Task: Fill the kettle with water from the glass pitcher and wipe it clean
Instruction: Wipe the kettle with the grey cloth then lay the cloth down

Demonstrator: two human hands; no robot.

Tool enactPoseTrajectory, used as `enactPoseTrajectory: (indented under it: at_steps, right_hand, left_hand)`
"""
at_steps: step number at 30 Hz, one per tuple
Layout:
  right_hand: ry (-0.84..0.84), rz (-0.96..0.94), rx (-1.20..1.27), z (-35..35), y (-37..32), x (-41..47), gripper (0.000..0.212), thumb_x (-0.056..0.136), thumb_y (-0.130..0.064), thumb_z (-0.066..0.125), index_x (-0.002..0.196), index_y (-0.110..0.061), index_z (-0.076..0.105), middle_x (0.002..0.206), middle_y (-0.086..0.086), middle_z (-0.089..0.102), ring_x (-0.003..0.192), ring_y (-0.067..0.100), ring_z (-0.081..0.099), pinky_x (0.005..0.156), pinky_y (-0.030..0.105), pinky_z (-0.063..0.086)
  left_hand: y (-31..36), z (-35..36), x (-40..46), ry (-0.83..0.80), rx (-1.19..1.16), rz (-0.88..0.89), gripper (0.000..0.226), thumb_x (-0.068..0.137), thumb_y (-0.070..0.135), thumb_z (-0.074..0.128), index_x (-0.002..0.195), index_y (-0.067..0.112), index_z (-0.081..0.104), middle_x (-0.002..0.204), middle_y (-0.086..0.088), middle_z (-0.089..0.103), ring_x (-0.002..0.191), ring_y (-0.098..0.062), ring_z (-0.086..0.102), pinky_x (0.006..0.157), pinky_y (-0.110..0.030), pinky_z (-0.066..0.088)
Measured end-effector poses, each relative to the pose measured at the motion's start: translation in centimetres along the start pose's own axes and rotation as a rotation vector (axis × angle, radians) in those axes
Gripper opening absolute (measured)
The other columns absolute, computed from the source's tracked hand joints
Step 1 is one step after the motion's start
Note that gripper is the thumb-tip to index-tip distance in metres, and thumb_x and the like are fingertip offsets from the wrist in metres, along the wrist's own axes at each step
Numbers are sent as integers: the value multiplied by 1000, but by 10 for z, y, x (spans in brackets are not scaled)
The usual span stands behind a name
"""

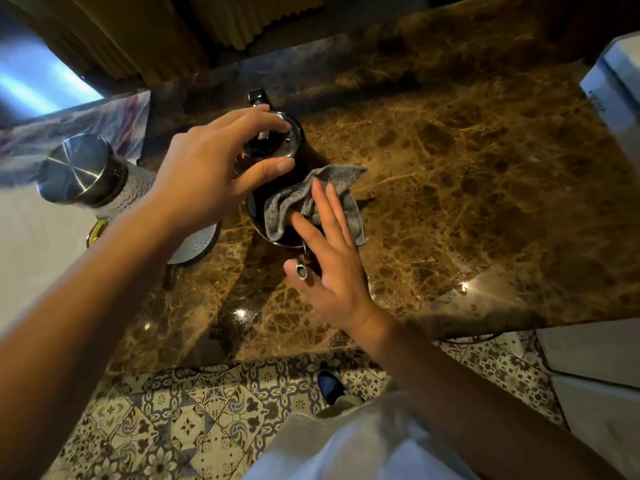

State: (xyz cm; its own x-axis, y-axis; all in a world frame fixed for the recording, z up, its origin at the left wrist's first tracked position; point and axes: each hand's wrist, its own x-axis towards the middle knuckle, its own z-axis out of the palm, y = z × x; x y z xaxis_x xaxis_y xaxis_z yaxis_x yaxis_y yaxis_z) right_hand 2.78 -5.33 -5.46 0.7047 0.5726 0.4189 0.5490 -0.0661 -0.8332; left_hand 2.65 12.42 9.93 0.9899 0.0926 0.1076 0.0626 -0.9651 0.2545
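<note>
A dark kettle [273, 143] stands on the brown marble counter [450, 188], its black handle pointing away and its thin spout [300, 270] toward me. My left hand [211, 168] rests on top, fingers and thumb around the lid. My right hand [329, 258] lies flat, fingers spread, pressing a grey cloth [311, 199] against the kettle's near side. The glass pitcher [100, 188], dimpled with a steel lid, stands at the left, partly hidden by my left forearm.
A patterned plastic sheet [114, 123] lies behind the pitcher. A white box [616, 84] sits at the counter's right edge, with white cabinets [595, 375] below. The counter's front edge is close to me, above a tiled floor [166, 420].
</note>
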Motion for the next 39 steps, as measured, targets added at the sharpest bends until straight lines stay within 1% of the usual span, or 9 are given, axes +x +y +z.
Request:
enactPoseTrajectory:
  at_steps: [6, 9, 12, 15, 23, 26, 28, 32, 39]
  right_hand:
    - [2, 128, 214, -22, 4, 10, 51, 105, -40, 31, 154, -27, 38, 171, 3, 20, 160, 16, 6, 129, 46, 10]
    - [26, 380, 254, -21, 9, 42, 51, 103, -59, 31, 148, -38, 42, 166, -6, 30, 157, 17, 20, 127, 50, 19]
    - [-45, 626, 382, -37, 13, 82, 90, 89, -85, 27, 152, -24, 48, 161, 0, 43, 150, 18, 37, 124, 43, 30]
    - [-170, 702, 454, -52, 22, 110, 76, 102, -70, 25, 151, -18, 49, 157, 2, 48, 145, 17, 44, 118, 29, 31]
    - [-167, 670, 453, -55, 26, 112, 54, 104, -60, 42, 134, -24, 67, 136, -4, 68, 127, 9, 60, 116, 36, 42]
    - [-46, 634, 506, -57, 29, 88, 32, 106, -40, 52, 116, -20, 74, 110, -4, 75, 97, -2, 68, 95, 22, 54]
    - [-17, 541, 459, -63, 29, 75, 25, 105, -23, 56, 102, -5, 73, 94, 4, 72, 83, 5, 66, 79, 25, 53]
    - [80, 456, 455, -64, 29, 54, 24, 96, -7, 69, 119, -14, 74, 114, -3, 76, 112, 10, 70, 97, 24, 54]
    - [212, 260, 193, -44, 5, 29, 23, 85, -5, 79, 99, -23, 76, 113, 2, 61, 110, 15, 62, 96, 24, 51]
  left_hand:
    - [-6, -1, 0, -13, -5, 21, 57, 94, 69, 49, 142, 38, 52, 158, 9, 48, 130, -22, 58, 95, -50, 50]
    - [-8, -1, -1, -26, -30, 40, 57, 94, 70, 50, 142, 38, 52, 158, 9, 47, 130, -20, 57, 93, -46, 50]
    - [-12, -4, -2, -63, -78, 56, 59, 92, 70, 52, 141, 38, 54, 160, 11, 45, 136, -13, 50, 101, -44, 48]
    - [-19, -8, -6, -149, -215, 78, 57, 91, 65, 60, 142, 39, 55, 162, 15, 41, 148, -10, 41, 113, -47, 44]
    - [-22, -6, -11, -199, -324, 92, 57, 93, 59, 61, 145, 38, 52, 165, 16, 35, 152, -4, 34, 119, -48, 39]
    - [-23, -4, -13, -188, -350, 83, 55, 94, 55, 62, 146, 37, 51, 165, 16, 35, 152, -4, 34, 119, -50, 39]
    - [-22, -3, -13, -189, -360, 83, 55, 94, 54, 62, 146, 37, 51, 165, 16, 35, 152, -4, 33, 119, -50, 40]
    - [-22, -4, -13, -186, -366, 78, 57, 92, 56, 61, 145, 37, 52, 165, 19, 35, 152, -5, 34, 118, -52, 41]
    - [-20, -5, -15, -173, -372, 69, 50, 97, 44, 64, 145, 35, 53, 165, 18, 35, 151, -3, 34, 113, -30, 41]
